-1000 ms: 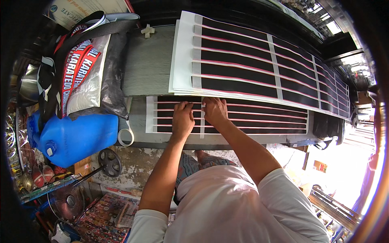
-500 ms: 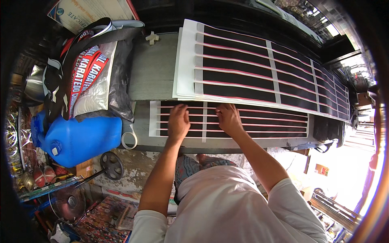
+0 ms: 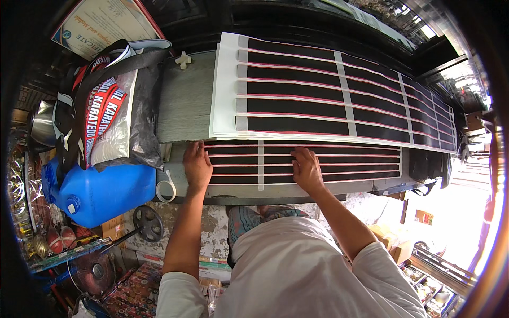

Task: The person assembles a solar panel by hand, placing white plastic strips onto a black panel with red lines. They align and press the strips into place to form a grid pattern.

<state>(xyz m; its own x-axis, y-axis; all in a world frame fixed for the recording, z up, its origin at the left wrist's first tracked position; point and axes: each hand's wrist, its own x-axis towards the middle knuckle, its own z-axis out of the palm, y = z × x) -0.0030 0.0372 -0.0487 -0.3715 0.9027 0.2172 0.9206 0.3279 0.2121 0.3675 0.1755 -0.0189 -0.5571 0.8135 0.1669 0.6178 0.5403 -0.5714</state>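
A narrow black sheet (image 3: 355, 165) with long pale, red-edged strips and pale cross bands lies flat along the near edge of the bench. My left hand (image 3: 198, 167) rests at its left end, fingers stretched toward the far side, covering part of the margin. Farther right, past the first cross band, my right hand (image 3: 307, 168) is on the strips with its fingers curled down. Whether something thin is pinched there, I cannot make out. Behind, a stack of larger white sheets with a similar striped black face (image 3: 297, 90) lies on a raised grey board (image 3: 185, 100).
A roll of white tape (image 3: 158, 192) sits left of my left hand. Beyond it are a blue jug (image 3: 111, 185) and a printed bag with black straps (image 3: 114, 122). A white cross-shaped piece (image 3: 183, 60) lies on the board. A framed certificate (image 3: 101, 26) leans at the back left.
My left hand has moved left, from the first cross band area to the sheet's left end. My right hand has shifted slightly right and nearer to me. The view has shifted a little.
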